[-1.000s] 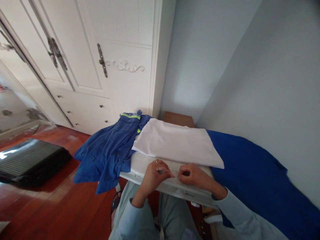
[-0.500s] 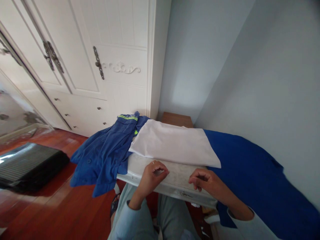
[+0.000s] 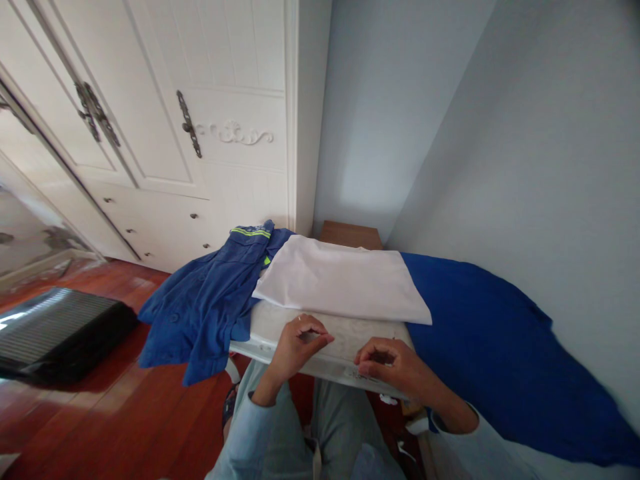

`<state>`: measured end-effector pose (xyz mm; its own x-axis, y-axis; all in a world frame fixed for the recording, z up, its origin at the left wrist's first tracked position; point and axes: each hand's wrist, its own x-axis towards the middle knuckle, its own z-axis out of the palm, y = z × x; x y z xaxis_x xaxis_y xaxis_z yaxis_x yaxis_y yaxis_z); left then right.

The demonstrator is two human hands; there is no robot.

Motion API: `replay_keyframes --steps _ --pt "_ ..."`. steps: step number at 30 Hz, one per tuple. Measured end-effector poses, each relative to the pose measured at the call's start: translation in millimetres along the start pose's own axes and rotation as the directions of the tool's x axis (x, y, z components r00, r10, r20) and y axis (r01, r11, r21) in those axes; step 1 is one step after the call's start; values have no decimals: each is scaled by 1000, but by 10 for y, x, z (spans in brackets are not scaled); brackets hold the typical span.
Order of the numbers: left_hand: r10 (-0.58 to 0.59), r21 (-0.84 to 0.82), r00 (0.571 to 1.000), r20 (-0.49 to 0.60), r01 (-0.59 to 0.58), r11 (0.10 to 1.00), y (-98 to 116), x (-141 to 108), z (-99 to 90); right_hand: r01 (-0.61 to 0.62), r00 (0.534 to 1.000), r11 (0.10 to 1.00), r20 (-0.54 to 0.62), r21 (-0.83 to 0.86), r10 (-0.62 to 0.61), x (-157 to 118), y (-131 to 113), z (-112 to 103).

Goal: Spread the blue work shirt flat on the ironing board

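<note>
Near the front edge of the worktop (image 3: pixel 365 327), the left hand (image 3: pixel 290 352) and the right hand (image 3: pixel 406 372) are set apart, each with its fingers curled toward the thumb, though I cannot tell whether either pinches something thin. Just beyond them the white cloth (image 3: pixel 345 279) lies flat across the worktop, between a blue garment (image 3: pixel 207 303) with yellow-green stripes draped over the left end and a plain blue cloth (image 3: pixel 480 340) spread to the right. Farther back stand a brown wooden box (image 3: pixel 350 235) and a white wardrobe (image 3: pixel 240 173).
</note>
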<state>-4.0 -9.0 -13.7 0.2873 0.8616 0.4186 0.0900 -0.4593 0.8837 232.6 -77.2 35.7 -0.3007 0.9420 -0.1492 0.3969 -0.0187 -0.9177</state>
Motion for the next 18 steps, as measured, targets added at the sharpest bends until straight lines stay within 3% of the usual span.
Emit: replay_keyframes --steps 7,12,18 --pt "52 -37 999 6 -52 998 -11 17 4 109 994 987 -9 -121 -111 348 -169 16" --pt "50 -33 998 31 -49 998 0 11 -8 172 984 966 88 -193 -158 476 -294 47" --pt "50 2 998 28 -50 999 -10 -3 1 117 983 970 165 -214 -82 540 -365 29"
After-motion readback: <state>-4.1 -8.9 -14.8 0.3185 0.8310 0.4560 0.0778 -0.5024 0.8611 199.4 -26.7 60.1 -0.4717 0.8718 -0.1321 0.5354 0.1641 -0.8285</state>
